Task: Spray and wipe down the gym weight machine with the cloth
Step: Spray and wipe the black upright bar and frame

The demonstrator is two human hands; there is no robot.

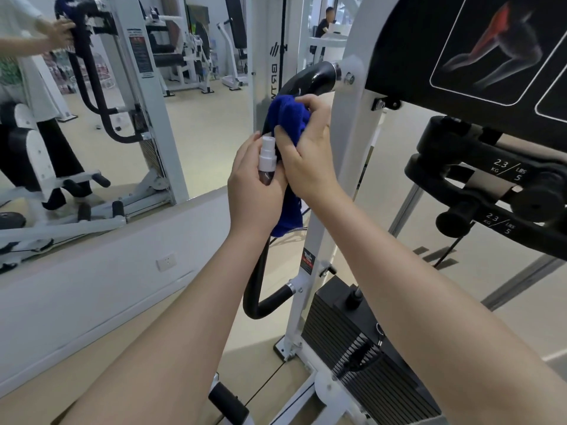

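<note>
Head view, centre of frame: left hand (256, 182) curled around a small spray bottle (266, 159), white nozzle up, dark body mostly hidden in the palm; nozzle seems to aim at the cloth and bar just beside it. Right hand (303, 148) clenched around a blue cloth (287, 118), bunching it against the black curved handle (310, 79) of the weight machine; a loose tail of cloth hangs down below the hand, along the bar. The handle runs from the white upright post (319, 240) at upper centre down to a loop at lower centre. Weight stack (352, 332) at lower right, add-on weights marked 2.3 kg / 5 lbs at right, exercise diagram panel (478, 47) upper right. Mirror (92, 102) on the left shows the reflected person and machine; wall socket (165, 261) lower left. Handling, judged: cloth is soft, light, drapes and folds, best kept wadded in the palm so it wraps the round bar; hanging tail could snag. Bottle looks light, rigid plastic, possibly slick if wet, take it round the body with a finger free for the pump. Handle is stiff, smooth, glossy, fixed. Looks mid-wipe on the upper handle, lower loop likely still to do.
</note>
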